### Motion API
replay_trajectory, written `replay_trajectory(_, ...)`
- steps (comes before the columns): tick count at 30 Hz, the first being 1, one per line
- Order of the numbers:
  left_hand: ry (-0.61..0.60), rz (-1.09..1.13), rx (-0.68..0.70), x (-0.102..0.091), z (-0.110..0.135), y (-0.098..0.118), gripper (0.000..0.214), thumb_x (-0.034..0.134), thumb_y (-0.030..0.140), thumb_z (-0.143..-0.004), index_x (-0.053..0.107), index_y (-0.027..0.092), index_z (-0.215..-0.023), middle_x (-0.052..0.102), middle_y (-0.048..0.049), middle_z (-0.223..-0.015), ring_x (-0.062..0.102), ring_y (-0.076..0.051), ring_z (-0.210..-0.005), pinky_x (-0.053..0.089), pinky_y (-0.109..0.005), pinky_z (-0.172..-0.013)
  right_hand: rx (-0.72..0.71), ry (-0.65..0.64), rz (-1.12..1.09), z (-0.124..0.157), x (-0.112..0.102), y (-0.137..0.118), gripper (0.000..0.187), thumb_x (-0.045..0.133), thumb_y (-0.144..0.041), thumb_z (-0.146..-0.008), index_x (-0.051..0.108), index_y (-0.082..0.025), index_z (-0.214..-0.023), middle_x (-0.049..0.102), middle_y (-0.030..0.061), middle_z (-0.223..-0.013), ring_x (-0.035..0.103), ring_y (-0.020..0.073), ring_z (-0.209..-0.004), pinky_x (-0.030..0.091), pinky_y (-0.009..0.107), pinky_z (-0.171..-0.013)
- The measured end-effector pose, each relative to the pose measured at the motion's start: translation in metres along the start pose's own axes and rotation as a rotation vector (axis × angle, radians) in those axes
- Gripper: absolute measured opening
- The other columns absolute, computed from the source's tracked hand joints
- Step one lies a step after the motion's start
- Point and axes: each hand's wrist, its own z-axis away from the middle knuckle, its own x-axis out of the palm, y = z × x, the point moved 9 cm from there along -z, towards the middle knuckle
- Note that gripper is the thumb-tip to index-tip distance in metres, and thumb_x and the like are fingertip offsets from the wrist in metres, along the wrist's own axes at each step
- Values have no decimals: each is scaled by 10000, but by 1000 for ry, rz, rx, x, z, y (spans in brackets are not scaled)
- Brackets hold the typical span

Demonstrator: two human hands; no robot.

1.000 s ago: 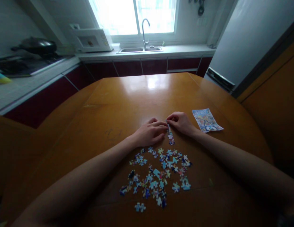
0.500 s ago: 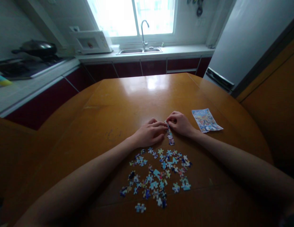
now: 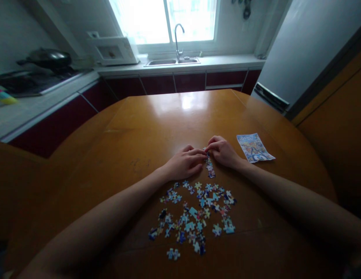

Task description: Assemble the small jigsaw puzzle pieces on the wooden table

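Note:
A narrow strip of joined jigsaw pieces lies on the wooden table between my two hands, its far end partly hidden under fingertips. My left hand rests low from the left, fingers stretched out, the tips touching the strip's upper part. From the other side, my right hand has its fingers bent and pinched together at the far end of the strip, on a small puzzle piece mostly covered by the fingers. Nearer to me, many loose jigsaw pieces are scattered, and a small joined pair sits closest.
A printed picture sheet lies right of my right hand. The round-ended wooden table reaches toward a counter with a sink and microwave. A wok stands on the stove at left; a fridge is at right.
My right hand's fingers have shifted slightly at the strip's far end. My left hand keeps its place, and the view has moved a little.

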Motion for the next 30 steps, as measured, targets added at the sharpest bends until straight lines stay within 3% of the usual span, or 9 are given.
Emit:
replay_trajectory(17,-6,47,-18,0,0,-2,330,528,298,-984,604,291,-1305,634,-10,-1330,533,-234,-1075,447,-426,-1023,3,-21,22,0,3,1,343,500,-3,-818,773,-210,-823,636,74,-941,529,226,-971,445,377,-872)
replay_trajectory(25,17,-13,-56,-1,1,-5,345,535,323,-986,588,276,-1323,568,-81,-1314,488,-253,-1190,423,-445,-1078,7,-21,13,0,3,2,353,490,8,-816,772,-204,-823,638,85,-941,523,234,-971,450,394,-877)
replay_trajectory(30,14,-55,-75,2,0,-8,336,474,321,-1018,576,255,-1331,574,-69,-1304,481,-247,-1157,421,-434,-1071,2,-4,8,0,2,1,349,489,10,-820,766,-202,-822,639,84,-942,524,232,-968,454,389,-883)
